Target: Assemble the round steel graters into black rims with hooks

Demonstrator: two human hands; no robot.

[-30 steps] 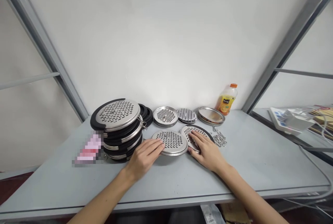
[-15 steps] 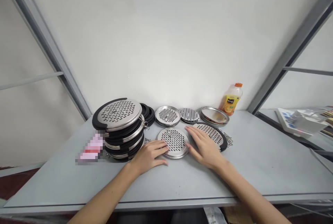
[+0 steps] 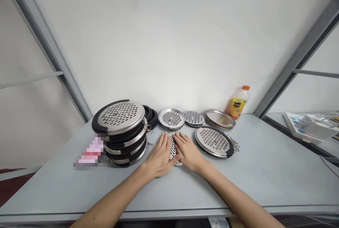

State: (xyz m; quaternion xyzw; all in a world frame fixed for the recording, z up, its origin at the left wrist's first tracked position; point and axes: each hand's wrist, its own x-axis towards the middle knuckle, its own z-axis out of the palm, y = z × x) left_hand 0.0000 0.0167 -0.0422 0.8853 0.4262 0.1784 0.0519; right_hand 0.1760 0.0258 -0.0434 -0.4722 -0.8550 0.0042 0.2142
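Both my hands lie flat, fingers stretched, on one perforated steel disc (image 3: 173, 145) near the middle of the grey table (image 3: 265, 171). My left hand (image 3: 159, 155) covers its left half and my right hand (image 3: 188, 151) its right half, so only a strip of it shows between them. Just right of my right hand lies a larger perforated disc with a black rim (image 3: 214, 141), untouched. To the left of my left hand stands a tall stack of black-rimmed steel discs (image 3: 122, 130).
Along the wall are black rings (image 3: 150, 115), two small perforated discs (image 3: 171, 118), a pile of plain steel plates (image 3: 220, 119) and an orange juice bottle (image 3: 238, 103). Metal chains (image 3: 234, 144) lie behind the rimmed disc. A pink packet (image 3: 91, 152) rests left of the stack.
My right hand let go of the black-rimmed disc, which now lies further right, and moved left onto the plain disc. My left hand slid up onto the same disc.
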